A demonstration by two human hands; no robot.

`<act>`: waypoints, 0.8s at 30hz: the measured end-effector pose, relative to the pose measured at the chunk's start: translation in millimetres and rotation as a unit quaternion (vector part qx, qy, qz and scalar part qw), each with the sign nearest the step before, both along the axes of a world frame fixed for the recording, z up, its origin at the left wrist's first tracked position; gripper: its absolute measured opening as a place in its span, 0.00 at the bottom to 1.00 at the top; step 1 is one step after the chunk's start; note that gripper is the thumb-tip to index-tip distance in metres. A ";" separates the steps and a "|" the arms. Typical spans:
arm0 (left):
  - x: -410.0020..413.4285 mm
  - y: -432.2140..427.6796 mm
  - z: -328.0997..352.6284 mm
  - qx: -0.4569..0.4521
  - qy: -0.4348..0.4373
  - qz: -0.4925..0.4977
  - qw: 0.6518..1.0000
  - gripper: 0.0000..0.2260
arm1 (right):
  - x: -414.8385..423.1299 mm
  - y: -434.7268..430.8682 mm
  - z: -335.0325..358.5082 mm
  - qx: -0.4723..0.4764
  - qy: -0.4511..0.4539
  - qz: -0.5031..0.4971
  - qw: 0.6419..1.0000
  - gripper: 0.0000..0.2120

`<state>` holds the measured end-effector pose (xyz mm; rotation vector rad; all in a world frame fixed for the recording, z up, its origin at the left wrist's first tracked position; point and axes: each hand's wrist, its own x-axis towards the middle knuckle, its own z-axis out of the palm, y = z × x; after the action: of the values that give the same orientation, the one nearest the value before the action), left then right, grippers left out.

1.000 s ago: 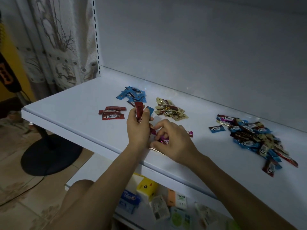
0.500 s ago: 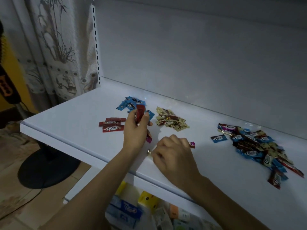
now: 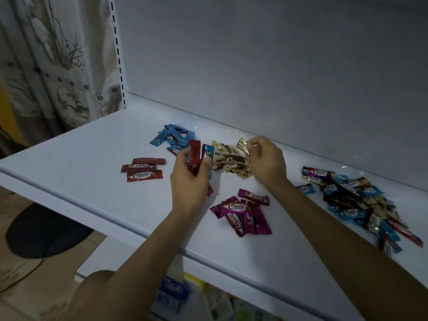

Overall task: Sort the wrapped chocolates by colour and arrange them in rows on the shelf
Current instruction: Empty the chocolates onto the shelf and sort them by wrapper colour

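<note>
Gold chocolate (image 3: 242, 145) is dangling from right hand's (image 3: 266, 162) grip; left hand (image 3: 190, 181), clutching red chocolate (image 3: 194, 156) and blue chocolate (image 3: 209, 152), is risking dropping both.

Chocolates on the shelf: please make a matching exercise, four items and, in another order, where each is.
1 upright red chocolate
2 purple chocolates
3 mixed pile
4 single gold chocolate

A pinched in the right hand
B farthest right on the shelf
C gripped in the left hand
D between the forearms

Pairs: 1-C, 2-D, 3-B, 4-A
</note>
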<state>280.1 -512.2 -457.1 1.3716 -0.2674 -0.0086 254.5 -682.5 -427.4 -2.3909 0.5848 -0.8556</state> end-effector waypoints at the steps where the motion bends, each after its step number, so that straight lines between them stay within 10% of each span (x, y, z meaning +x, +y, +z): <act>1: -0.1 -0.4 0.0 0.012 -0.010 0.001 1.000 0.05 | 7.1 -1.9 1.6 -0.027 0.010 -0.017 0.999 0.07; 6: -2.7 -0.1 1.1 0.026 -0.033 0.012 0.999 0.06 | 24.0 3.2 2.4 -0.083 0.112 -0.001 0.990 0.10; 13: -3.1 2.6 2.6 0.006 -0.057 -0.015 0.998 0.05 | -5.4 66.0 21.6 0.243 0.035 0.242 0.939 0.13; 24: -4.7 5.4 8.8 -0.007 -0.028 -0.034 0.999 0.10 | -36.7 36.0 29.1 0.344 -0.022 0.050 0.938 0.10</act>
<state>275.4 -506.7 -448.3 1.3499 -0.3611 -0.0249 217.9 -646.5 -398.3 -1.7409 0.6143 -0.5354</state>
